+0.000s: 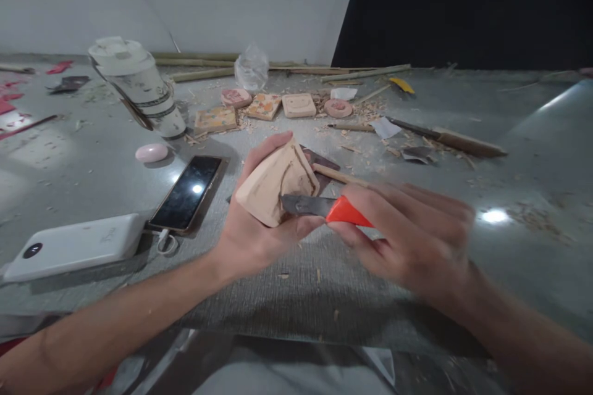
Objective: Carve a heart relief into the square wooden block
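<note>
Over the table's front middle, my left hand [252,244] grips a pale carved wood block [264,188], fingers behind it and thumb along its lower edge. Curved cut lines show on the block's face. My right hand [407,234] is closed round the red handle [347,212] of a carving knife [308,204]. Its dark flat blade points left and its tip meets the block's lower right part. Near the left thumb, the blade passes just above the thumb tip. A thin wooden stick [340,174] runs from behind the block toward my right fingers; whether they touch it I cannot tell.
To the left are a phone [188,191], a white power bank [78,245], a pink oval object [151,152] and a lidded tumbler [139,86]. Carved wooden tiles [299,105] and shavings lie behind. A wooden-handled tool [470,142] rests at right; bamboo strips [204,74] line the back.
</note>
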`<state>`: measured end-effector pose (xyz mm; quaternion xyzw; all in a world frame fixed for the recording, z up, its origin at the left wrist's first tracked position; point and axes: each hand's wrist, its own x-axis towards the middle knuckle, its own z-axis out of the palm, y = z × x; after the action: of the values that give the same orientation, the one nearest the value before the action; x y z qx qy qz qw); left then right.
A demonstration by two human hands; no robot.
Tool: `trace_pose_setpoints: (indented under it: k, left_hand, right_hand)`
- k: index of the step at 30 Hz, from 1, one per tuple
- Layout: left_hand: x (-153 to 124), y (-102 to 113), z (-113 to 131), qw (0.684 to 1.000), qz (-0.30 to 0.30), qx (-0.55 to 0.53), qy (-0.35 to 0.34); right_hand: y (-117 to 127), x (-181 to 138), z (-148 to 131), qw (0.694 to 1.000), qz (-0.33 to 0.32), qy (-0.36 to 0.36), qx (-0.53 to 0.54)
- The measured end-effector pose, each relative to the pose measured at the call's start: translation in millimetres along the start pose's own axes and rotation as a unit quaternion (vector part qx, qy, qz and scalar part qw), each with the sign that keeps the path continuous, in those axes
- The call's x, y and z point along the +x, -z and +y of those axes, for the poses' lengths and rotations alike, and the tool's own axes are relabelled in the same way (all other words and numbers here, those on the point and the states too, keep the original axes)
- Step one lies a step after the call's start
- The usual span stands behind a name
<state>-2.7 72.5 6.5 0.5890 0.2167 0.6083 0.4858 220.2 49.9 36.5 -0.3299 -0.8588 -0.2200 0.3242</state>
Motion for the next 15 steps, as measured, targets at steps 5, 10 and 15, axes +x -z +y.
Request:
trace_pose_setpoints:
  k: [5,10,15]
  left_hand:
    - [0.5,-1.5,0.8,1.000,-0.005,-0.019,-0.006]
    - [1.5,-1.0,0.0,1.000,-0.005,-0.021,-0.019]
    - [0.7,-3.1,1.9,0.999,0.012,-0.037,0.005]
  right_hand:
    - [2.4,1.8,-2.8,1.000,0.001,-0.005,0.010]
    - [6.4,2.2,-6.1,0.999,-0.026,-0.021,0.009]
    - [6.8,3.1,-6.5,1.000,-0.022,-0.018,0.004]
